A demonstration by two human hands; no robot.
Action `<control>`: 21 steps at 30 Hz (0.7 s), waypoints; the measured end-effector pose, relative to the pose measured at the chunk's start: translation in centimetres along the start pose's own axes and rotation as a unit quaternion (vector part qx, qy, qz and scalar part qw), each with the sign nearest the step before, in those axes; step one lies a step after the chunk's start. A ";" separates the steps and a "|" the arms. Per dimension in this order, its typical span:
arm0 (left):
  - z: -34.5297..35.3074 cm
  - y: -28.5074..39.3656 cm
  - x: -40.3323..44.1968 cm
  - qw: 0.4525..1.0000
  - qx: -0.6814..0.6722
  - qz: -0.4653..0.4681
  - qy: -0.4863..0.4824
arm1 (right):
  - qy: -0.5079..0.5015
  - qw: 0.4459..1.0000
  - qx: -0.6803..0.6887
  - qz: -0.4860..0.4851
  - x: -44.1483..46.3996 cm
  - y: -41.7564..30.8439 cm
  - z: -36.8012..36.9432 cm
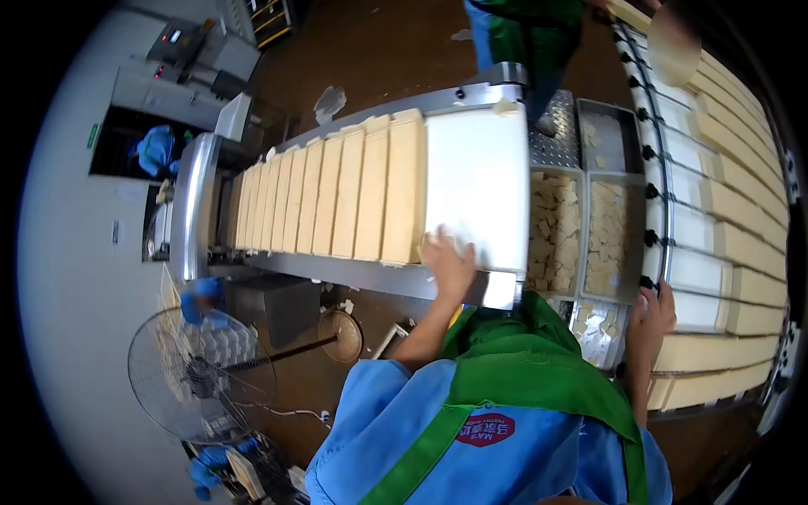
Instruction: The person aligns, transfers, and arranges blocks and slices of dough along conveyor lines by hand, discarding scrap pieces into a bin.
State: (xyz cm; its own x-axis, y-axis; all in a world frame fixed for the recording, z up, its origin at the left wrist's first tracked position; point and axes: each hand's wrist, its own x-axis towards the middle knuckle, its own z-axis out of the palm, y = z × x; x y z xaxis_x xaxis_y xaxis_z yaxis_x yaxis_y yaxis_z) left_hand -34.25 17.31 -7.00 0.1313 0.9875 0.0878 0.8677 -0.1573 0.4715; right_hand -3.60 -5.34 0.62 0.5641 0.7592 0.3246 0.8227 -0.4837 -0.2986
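Two white belts point(475, 185), one fan point(200, 375)

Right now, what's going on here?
A person in a blue top and green apron stands between two lines of cream slabs. Their left hand, fingers spread, is at the near end of the last slab in the row on the white belt. Their right hand is at the edge of the other line; its grip is unclear. Trays of pale pieces sit between. Another person stands beyond the belt.
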 end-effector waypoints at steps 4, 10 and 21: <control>-3.3 -7.4 0.8 0.977 0.035 -0.202 0.060 | -0.064 0.988 0.106 -0.088 5.6 -7.3 7.5; -3.4 -9.5 2.1 0.975 -0.110 -0.191 0.013 | -0.181 0.970 0.090 -0.132 14.0 -24.2 19.3; -5.7 -9.7 3.4 0.989 -0.047 -0.116 -0.082 | -0.271 0.950 0.009 -0.157 22.5 -43.5 30.7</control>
State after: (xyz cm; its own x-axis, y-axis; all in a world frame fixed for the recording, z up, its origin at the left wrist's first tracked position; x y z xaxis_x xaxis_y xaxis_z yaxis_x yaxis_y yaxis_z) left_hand -44.96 22.07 -6.30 0.0167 0.9848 -0.1729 0.8363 0.0811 0.5423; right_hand -28.85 46.16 -6.65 0.1684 0.9798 -0.1081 0.9402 -0.1926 -0.2809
